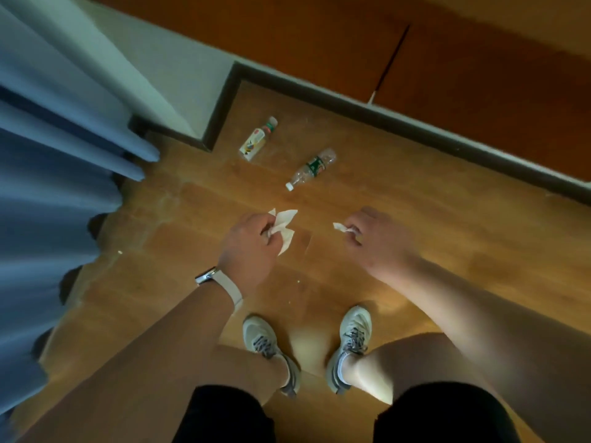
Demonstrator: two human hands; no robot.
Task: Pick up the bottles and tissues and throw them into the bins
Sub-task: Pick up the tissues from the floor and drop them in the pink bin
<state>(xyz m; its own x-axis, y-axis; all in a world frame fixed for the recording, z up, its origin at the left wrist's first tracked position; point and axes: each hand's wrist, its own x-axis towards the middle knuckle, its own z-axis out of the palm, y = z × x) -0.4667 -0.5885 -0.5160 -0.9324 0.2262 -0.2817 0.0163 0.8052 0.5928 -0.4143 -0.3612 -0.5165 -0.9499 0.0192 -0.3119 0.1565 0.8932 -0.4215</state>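
My left hand is closed on a crumpled white tissue that sticks out past the fingers, held above the wooden floor. My right hand pinches a smaller white tissue scrap between its fingertips. Beyond both hands two bottles lie on their sides on the floor: a clear plastic bottle with a green label and white cap, and a bottle with a white and yellow label and a green cap near the wall corner. No bin is in view.
Blue curtains hang along the left. A white wall corner with a dark skirting board juts out behind the bottles. Orange-brown cabinet fronts run along the back right. My shoes stand on the wooden floor.
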